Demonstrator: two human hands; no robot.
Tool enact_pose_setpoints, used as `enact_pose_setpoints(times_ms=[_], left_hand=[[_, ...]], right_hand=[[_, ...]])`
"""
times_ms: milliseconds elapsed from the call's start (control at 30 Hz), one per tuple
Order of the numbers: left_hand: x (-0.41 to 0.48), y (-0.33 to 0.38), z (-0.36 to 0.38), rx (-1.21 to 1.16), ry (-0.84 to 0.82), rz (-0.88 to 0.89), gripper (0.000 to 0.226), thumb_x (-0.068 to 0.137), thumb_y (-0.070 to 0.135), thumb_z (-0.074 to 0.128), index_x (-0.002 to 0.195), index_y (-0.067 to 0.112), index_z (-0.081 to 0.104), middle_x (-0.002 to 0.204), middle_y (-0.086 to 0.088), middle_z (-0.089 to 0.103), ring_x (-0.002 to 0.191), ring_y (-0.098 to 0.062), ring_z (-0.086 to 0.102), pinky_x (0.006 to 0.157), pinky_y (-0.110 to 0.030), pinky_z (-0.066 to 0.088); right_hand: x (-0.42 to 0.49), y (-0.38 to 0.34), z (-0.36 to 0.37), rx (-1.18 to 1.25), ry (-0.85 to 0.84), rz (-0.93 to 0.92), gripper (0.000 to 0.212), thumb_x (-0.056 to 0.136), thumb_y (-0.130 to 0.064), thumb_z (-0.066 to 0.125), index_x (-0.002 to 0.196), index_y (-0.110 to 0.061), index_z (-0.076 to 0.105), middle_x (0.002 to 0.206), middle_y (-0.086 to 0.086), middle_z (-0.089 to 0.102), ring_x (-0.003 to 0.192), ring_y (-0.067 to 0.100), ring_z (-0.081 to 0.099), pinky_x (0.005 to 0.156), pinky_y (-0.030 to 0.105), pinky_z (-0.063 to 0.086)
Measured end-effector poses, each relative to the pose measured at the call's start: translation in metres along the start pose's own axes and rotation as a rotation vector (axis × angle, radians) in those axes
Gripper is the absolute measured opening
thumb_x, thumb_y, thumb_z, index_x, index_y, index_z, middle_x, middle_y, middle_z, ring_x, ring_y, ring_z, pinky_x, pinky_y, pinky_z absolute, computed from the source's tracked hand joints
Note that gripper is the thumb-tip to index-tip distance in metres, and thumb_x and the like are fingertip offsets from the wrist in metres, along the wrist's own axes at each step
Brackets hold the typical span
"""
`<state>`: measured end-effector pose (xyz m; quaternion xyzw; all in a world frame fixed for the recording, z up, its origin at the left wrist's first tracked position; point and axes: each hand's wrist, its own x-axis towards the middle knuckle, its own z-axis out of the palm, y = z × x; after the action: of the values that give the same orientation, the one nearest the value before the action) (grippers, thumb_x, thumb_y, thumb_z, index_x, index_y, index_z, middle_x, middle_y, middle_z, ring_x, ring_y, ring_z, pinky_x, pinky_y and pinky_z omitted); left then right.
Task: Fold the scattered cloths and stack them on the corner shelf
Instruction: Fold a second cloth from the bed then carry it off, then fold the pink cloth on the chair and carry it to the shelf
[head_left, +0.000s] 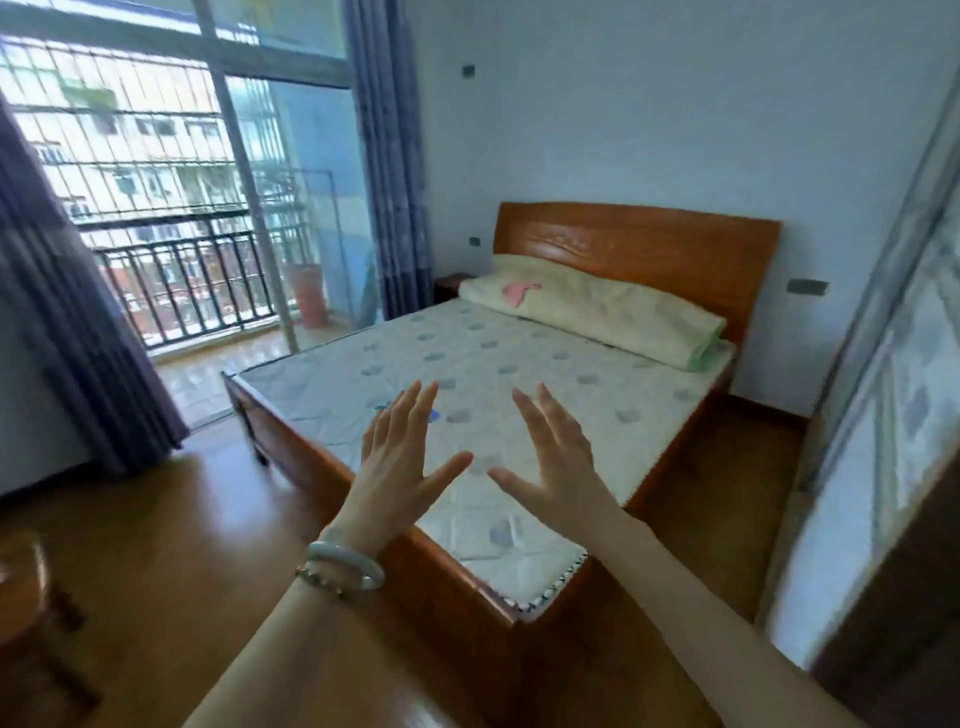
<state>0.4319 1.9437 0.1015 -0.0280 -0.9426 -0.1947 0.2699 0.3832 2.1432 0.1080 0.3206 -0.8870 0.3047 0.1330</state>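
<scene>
Ahead, left hand (399, 465), right hand (562, 462); bed (524, 358)

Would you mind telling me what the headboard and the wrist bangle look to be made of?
Headboard: wood with a glossy orange-brown varnish; grain lines and a sheen show. Bangle: pale, smooth, faintly translucent, possibly jade or glass; the look cannot settle which.

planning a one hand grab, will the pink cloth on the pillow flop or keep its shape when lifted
Probably floppy: the pink cloth lies flat and rumpled, following the curve of the long pillow, so it would likely drape from a pinch. It looks thin and small, so probably light. Pushed, it may bunch rather than slide.
</scene>
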Motion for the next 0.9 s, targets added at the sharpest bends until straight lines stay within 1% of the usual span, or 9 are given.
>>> enact_pose_setpoints(times_ms=[133, 200, 300, 433, 500, 567, 667, 800, 900], left_hand=[[-0.015, -0.095, -0.057, 0.14, 0.067, -0.089, 0.095, 0.076, 0.076, 0.039, 0.15, 0.032, -0.002, 0.159, 0.0, 0.004, 0.146, -0.016, 0.001, 0.115, -0.036, 0.0], [-0.027, -0.133, -0.081, 0.156, 0.09, -0.153, 0.1, 0.076, 0.072, 0.051, 0.149, 0.036, -0.007, 0.16, 0.002, 0.001, 0.146, -0.015, 0.001, 0.117, -0.04, 0.005], [-0.046, -0.186, -0.114, 0.107, 0.129, -0.24, 0.109, 0.072, 0.065, 0.066, 0.15, 0.035, -0.005, 0.159, 0.012, -0.002, 0.145, -0.006, 0.002, 0.118, -0.038, 0.01], [-0.069, -0.238, -0.145, 0.047, 0.214, -0.367, 0.113, 0.069, 0.06, 0.073, 0.147, 0.042, -0.006, 0.157, 0.021, -0.002, 0.143, -0.001, 0.007, 0.115, -0.034, 0.013], [-0.078, -0.258, -0.154, 0.073, 0.228, -0.41, 0.11, 0.07, 0.061, 0.069, 0.141, 0.049, -0.014, 0.154, 0.026, -0.009, 0.14, 0.001, 0.001, 0.114, -0.032, 0.008], [-0.084, -0.282, -0.161, 0.114, 0.215, -0.445, 0.108, 0.07, 0.066, 0.063, 0.137, 0.053, -0.02, 0.146, 0.033, -0.019, 0.137, 0.003, -0.005, 0.112, -0.03, 0.004], [-0.085, -0.33, -0.168, 0.113, 0.253, -0.558, 0.11, 0.068, 0.068, 0.063, 0.143, 0.046, -0.014, 0.146, 0.033, -0.016, 0.136, 0.003, -0.003, 0.114, -0.035, 0.012], [-0.073, -0.394, -0.177, 0.129, 0.258, -0.673, 0.109, 0.068, 0.065, 0.065, 0.138, 0.052, -0.018, 0.155, 0.023, -0.011, 0.14, -0.003, 0.0, 0.115, -0.041, 0.017], [-0.049, -0.448, -0.183, 0.142, 0.291, -0.754, 0.111, 0.066, 0.065, 0.067, 0.136, 0.057, -0.019, 0.157, 0.017, -0.003, 0.145, -0.014, 0.013, 0.114, -0.042, 0.024]], right_hand=[[0.059, -0.064, 0.074, 0.108, -0.033, -0.101, 0.089, 0.073, -0.066, 0.05, 0.141, -0.047, -0.004, 0.16, 0.005, 0.001, 0.146, 0.024, 0.007, 0.115, 0.045, 0.012], [0.082, -0.094, 0.105, 0.205, -0.067, -0.135, 0.091, 0.069, -0.07, 0.048, 0.139, -0.051, -0.008, 0.16, 0.002, -0.001, 0.147, 0.023, 0.005, 0.116, 0.047, 0.011], [0.113, -0.139, 0.152, 0.313, -0.138, -0.203, 0.096, 0.073, -0.06, 0.058, 0.139, -0.057, -0.013, 0.16, -0.006, -0.007, 0.148, 0.019, -0.002, 0.117, 0.049, 0.011], [0.15, -0.189, 0.205, 0.362, -0.174, -0.354, 0.097, 0.081, -0.047, 0.066, 0.146, -0.04, -0.006, 0.159, -0.011, -0.009, 0.144, 0.004, -0.01, 0.113, 0.026, -0.003], [0.167, -0.21, 0.231, 0.371, -0.196, -0.432, 0.092, 0.081, -0.043, 0.068, 0.146, -0.034, 0.003, 0.155, -0.018, -0.01, 0.141, -0.002, -0.011, 0.112, 0.019, -0.006], [0.187, -0.228, 0.258, 0.387, -0.234, -0.457, 0.095, 0.079, -0.05, 0.065, 0.147, -0.034, 0.001, 0.156, -0.017, -0.008, 0.144, 0.003, -0.007, 0.118, 0.029, 0.003], [0.221, -0.249, 0.301, 0.428, -0.311, -0.463, 0.096, 0.076, -0.057, 0.058, 0.146, -0.042, -0.006, 0.16, -0.01, -0.003, 0.147, 0.012, -0.002, 0.118, 0.051, 0.017], [0.278, -0.274, 0.361, 0.442, -0.348, -0.508, 0.096, 0.077, -0.056, 0.06, 0.144, -0.046, -0.007, 0.159, -0.012, -0.007, 0.146, 0.009, -0.003, 0.118, 0.052, 0.012], [0.33, -0.292, 0.404, 0.499, -0.405, -0.528, 0.096, 0.081, -0.045, 0.068, 0.145, -0.045, -0.004, 0.159, -0.012, -0.009, 0.141, 0.001, -0.005, 0.115, 0.04, 0.013]])
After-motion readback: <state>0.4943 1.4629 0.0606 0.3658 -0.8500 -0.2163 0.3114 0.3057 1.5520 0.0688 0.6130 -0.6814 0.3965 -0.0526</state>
